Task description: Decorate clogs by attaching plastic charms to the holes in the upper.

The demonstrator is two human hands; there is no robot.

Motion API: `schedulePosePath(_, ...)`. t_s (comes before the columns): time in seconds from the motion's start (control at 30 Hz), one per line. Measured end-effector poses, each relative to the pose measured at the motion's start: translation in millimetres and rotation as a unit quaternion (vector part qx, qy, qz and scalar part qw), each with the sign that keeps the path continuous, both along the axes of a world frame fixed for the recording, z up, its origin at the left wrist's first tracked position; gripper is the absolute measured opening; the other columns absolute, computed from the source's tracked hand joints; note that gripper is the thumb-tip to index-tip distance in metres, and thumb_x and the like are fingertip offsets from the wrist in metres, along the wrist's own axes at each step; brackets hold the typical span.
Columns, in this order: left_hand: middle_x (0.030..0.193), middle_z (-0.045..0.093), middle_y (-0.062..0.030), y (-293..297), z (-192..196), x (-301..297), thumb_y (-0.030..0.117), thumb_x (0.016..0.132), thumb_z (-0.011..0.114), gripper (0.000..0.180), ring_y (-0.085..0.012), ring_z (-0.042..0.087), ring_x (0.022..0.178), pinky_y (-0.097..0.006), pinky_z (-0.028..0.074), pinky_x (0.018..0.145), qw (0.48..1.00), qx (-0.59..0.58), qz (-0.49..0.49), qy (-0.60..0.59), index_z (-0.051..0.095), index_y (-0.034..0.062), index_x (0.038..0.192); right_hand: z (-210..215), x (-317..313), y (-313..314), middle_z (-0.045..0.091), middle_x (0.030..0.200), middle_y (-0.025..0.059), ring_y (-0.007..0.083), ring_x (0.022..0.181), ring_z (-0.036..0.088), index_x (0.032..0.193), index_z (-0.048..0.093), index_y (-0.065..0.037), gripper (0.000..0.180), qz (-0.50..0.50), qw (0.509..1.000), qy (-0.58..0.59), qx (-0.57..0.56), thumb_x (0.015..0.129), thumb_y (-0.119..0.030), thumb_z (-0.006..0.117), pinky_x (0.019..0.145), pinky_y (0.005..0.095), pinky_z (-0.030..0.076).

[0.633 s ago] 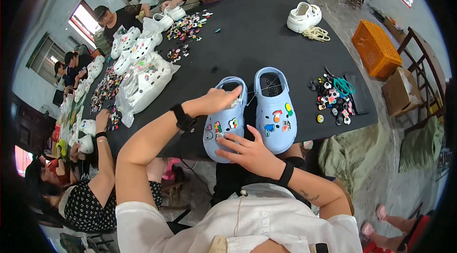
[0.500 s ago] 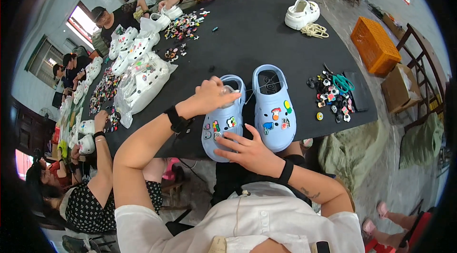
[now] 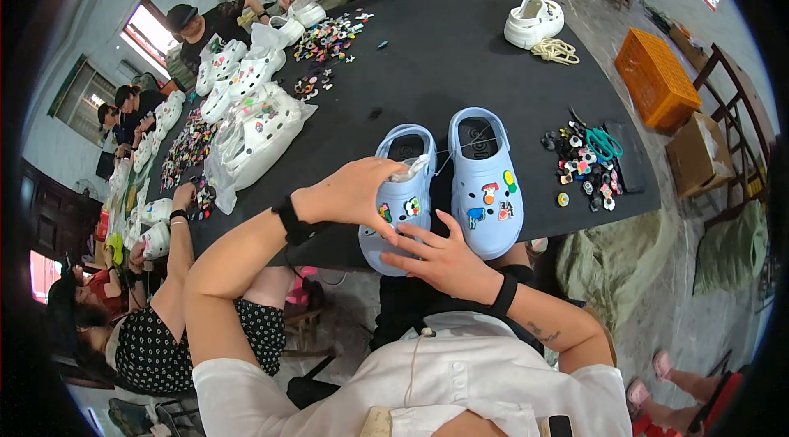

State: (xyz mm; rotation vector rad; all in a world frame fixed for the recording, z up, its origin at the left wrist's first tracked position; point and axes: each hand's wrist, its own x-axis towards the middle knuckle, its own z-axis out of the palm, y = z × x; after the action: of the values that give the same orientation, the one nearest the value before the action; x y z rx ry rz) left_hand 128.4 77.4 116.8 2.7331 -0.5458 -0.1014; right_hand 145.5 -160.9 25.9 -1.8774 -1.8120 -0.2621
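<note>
Two light blue clogs with colourful charms lie side by side at the table's near edge, toes toward me: a left clog and a right clog. A thin tie runs between their heels. My left hand grips the left clog, thumb on its upper and fingers at its foot opening; the fingertips are partly hidden. Crumpled whitish plastic shows in that opening. My right hand lies with spread fingers across the same clog's toe, covering some of its charms.
Loose charms, teal-handled scissors and a dark flat case lie at the right. A white clog with cord stands farther back. Bagged white clogs and charm piles fill the left. Other people sit around the table.
My left hand has shifted from the left clog's heel opening toward its upper, thumb now lower. My right hand stays on the toe. The whole view has shifted slightly.
</note>
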Motion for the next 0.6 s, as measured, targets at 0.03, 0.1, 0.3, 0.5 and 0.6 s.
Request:
schedulePosePath(0.03, 0.123, 0.057, -0.0228, -3, 3, 5, 0.052, 0.049, 0.087, 0.100, -0.0332, 0.057, 0.114, -0.039, 0.043, 0.098, 1.000, 0.000, 0.001, 0.000, 0.052, -0.0048, 0.124, 0, -1, 0, 0.044, 0.141, -0.0032, 0.0139, 0.132, 0.040, 0.130, 0.052, -0.031, 0.054, 0.001, 1.000, 0.000, 0.000, 0.080, -0.023, 0.071, 0.103, 0.0608, 0.026)
schedulePosePath(0.1, 0.109, 0.064, -0.0234, -9, 11, 17, 0.051, 0.048, 0.088, 0.092, -0.0321, 0.063, 0.101, -0.038, 0.049, 0.087, 0.994, 0.053, -0.015, 0.099, 0.057, -0.0073, 0.112, -1, -1, 0, 0.044, 0.141, -0.0045, 0.0136, 0.132, 0.039, 0.130, 0.052, -0.031, 0.055, -0.005, 1.000, 0.014, -0.008, 0.079, -0.024, 0.071, 0.103, 0.0610, 0.026)
schedulePosePath(0.3, 0.076, 0.069, -0.0167, 0, -10, 42, 0.045, 0.055, 0.086, 0.061, -0.0238, 0.067, 0.065, -0.032, 0.051, 0.061, 0.973, -0.001, 0.003, 0.230, 0.067, -0.0047, 0.085, 3, 0, -1, 0.043, 0.143, -0.0072, 0.0164, 0.133, 0.039, 0.129, 0.053, -0.031, 0.056, 0.005, 1.000, 0.008, -0.007, 0.077, -0.024, 0.072, 0.104, 0.0621, 0.025)
schedulePosePath(0.5, 0.068, 0.065, -0.0180, -5, -7, 49, 0.056, 0.061, 0.079, 0.065, -0.0258, 0.065, 0.063, -0.034, 0.049, 0.058, 0.970, -0.013, 0.003, 0.242, 0.066, -0.0054, 0.076, 7, 3, -9, 0.046, 0.141, 0.0039, 0.0216, 0.133, 0.040, 0.124, 0.058, -0.018, 0.045, 0.039, 0.998, 0.043, 0.009, 0.080, -0.011, 0.062, 0.108, 0.0519, 0.030)
schedulePosePath(0.6, 0.062, 0.062, -0.0167, -8, -24, 39, 0.054, 0.066, 0.077, 0.062, -0.0271, 0.063, 0.059, -0.034, 0.048, 0.058, 0.977, -0.091, 0.090, 0.169, 0.066, -0.0056, 0.077, 12, 4, -29, 0.050, 0.136, 0.0089, 0.0230, 0.129, 0.047, 0.119, 0.059, -0.012, 0.042, 0.101, 0.990, 0.088, 0.053, 0.078, -0.007, 0.062, 0.104, 0.0479, 0.038)
